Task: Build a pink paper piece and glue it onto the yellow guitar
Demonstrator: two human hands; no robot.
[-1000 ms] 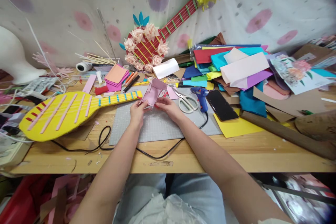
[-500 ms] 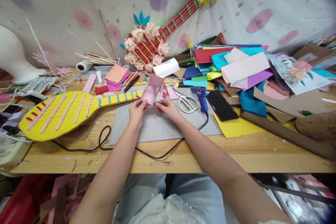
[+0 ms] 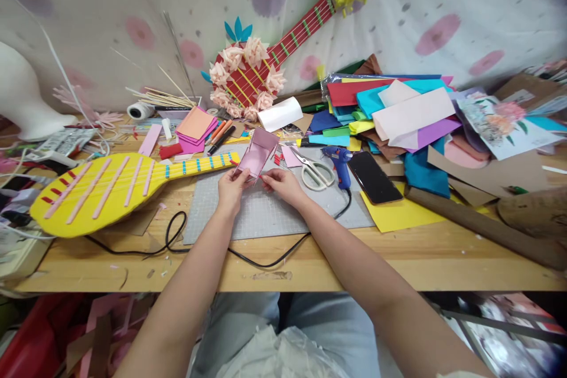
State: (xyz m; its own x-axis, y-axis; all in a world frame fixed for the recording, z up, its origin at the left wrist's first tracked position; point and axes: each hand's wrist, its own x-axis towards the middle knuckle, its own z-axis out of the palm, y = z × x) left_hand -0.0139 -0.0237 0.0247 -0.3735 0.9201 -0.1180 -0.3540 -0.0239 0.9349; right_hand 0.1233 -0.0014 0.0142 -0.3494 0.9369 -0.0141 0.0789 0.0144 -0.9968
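A small pink open box of paper or card is held tilted over the grey cutting mat. My left hand grips its near left edge, thumb on the inside. Close to the box's near right corner, my right hand has its fingers pinched together. Whatever is between those fingertips is too small to make out. Just beyond, small red pieces and a pink paper square lie on the mat, beside scissors with pale handles and a blue glue gun.
On the left lies a yellow cardboard instrument; a red one with paper flowers leans at the back. A black phone rests on yellow paper. Coloured sheets are heaped right. A black cord crosses the front.
Both hands and the pink box stay almost in place; the box's tilt has shifted very slightly. Nothing has been let go or picked up.
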